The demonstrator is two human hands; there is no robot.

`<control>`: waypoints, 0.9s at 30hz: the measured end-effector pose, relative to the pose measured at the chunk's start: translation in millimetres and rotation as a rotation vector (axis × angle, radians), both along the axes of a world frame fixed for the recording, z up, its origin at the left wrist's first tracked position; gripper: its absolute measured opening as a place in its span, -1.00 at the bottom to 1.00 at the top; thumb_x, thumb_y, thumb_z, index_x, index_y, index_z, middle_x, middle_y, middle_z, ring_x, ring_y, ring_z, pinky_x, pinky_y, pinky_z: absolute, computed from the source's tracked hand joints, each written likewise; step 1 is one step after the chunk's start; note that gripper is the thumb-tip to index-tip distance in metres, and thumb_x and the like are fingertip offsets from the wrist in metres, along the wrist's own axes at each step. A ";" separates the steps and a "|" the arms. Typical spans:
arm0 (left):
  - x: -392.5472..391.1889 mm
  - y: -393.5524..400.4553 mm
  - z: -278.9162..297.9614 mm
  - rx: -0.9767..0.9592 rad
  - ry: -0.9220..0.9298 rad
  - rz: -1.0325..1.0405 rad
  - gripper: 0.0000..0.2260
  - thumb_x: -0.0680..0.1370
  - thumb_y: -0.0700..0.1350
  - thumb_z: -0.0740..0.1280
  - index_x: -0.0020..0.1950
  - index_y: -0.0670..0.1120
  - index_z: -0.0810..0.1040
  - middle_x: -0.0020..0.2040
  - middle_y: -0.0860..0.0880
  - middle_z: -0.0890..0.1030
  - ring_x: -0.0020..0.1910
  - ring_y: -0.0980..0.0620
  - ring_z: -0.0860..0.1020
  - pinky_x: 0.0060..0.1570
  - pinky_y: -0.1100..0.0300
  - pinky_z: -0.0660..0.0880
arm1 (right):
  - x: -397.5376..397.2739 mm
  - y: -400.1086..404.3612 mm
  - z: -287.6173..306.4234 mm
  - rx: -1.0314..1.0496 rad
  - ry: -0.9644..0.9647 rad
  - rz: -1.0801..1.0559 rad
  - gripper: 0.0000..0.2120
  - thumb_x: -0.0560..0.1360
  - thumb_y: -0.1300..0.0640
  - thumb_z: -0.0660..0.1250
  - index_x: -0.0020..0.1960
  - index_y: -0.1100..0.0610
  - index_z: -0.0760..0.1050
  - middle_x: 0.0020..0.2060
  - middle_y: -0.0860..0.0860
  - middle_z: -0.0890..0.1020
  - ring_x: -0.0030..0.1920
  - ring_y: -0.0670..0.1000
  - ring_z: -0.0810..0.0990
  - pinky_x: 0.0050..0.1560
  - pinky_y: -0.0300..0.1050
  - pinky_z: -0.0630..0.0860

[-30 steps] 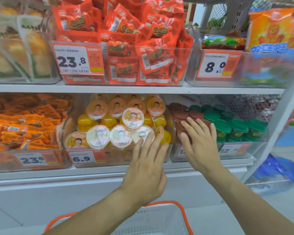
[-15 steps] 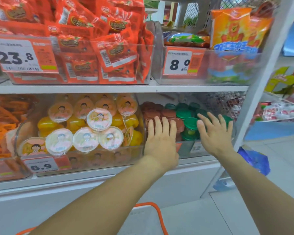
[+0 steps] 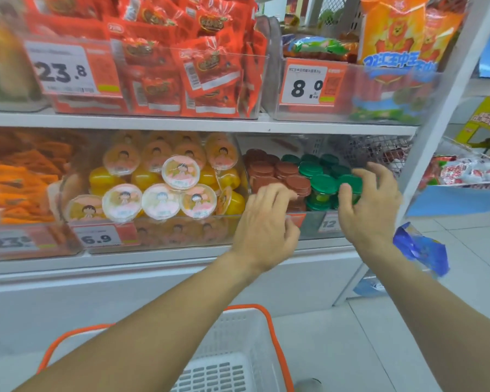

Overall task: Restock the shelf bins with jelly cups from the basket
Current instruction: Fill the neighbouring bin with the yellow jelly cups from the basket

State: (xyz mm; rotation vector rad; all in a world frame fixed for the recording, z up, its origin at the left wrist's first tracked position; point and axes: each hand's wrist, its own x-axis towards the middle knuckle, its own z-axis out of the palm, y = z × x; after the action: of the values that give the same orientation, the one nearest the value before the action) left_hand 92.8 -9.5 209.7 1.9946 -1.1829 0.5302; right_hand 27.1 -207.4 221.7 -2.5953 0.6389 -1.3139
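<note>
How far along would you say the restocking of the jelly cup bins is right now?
Looks done: the bin of yellow jelly cups is heaped full. In hand: left hand at the brown-lidded cups, right hand curled round a green-lidded cup. Left: unclear; the visible part of the basket looks empty.

Head camera, single view: faces forward-down, close to shelf bins [image 3: 311,222], above basket [image 3: 238,329].

Open gap above the lidded cups, closed in at the sides

Free room is left between the green-lidded cups [image 3: 323,183] and brown-lidded cups [image 3: 277,172] and the upper shelf board [image 3: 198,123]. The right side is barred by the white upright [image 3: 447,108], the left by the yellow jelly cups [image 3: 178,172], the front by the clear bin wall [image 3: 311,224].
</note>
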 end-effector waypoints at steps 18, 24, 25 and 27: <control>-8.0 351.8 -228.5 0.723 0.740 1.027 -0.48 0.44 -0.12 0.41 0.33 -0.25 0.34 0.19 -0.22 0.45 0.18 -0.23 0.43 0.17 -0.12 0.44 | -74.3 167.5 -226.0 0.543 1.215 -0.113 -0.75 0.58 0.19 0.22 0.23 0.20 0.33 0.08 0.07 0.53 0.12 0.07 0.60 -0.06 -0.16 0.50; -14.2 357.3 -239.1 0.594 1.056 1.077 -0.56 0.53 -0.18 0.31 0.33 -0.27 0.25 0.25 -0.24 0.41 0.23 -0.25 0.44 0.16 -0.11 0.45 | -68.5 181.7 -210.7 0.178 1.404 -0.124 -0.77 0.58 0.28 0.16 0.17 0.13 0.50 -0.10 -0.03 0.51 0.04 0.00 0.62 -0.13 -0.22 0.51; -10.7 356.7 -234.4 0.606 1.077 1.061 -0.59 0.53 -0.19 0.29 0.32 -0.28 0.27 0.24 -0.24 0.42 0.23 -0.26 0.45 0.17 -0.10 0.45 | -65.4 185.7 -203.4 0.139 1.422 -0.137 -0.76 0.56 0.28 0.18 0.16 0.12 0.52 -0.04 -0.02 0.56 0.04 0.00 0.62 -0.15 -0.22 0.51; -4.1 359.3 -223.5 0.682 1.030 1.024 -0.67 0.54 -0.22 0.28 0.27 -0.28 0.35 0.22 -0.23 0.47 0.21 -0.24 0.49 0.13 -0.02 0.46 | -56.8 193.1 -183.0 0.075 1.453 -0.141 -0.73 0.53 0.28 0.19 0.16 0.10 0.54 0.08 0.01 0.60 0.09 0.01 0.61 -0.14 -0.21 0.49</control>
State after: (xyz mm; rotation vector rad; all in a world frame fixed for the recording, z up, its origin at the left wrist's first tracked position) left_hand 88.7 349.8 -13.8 2.7802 0.4191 -0.5368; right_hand -29.8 -14.2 38.7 -3.0526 0.9409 0.8319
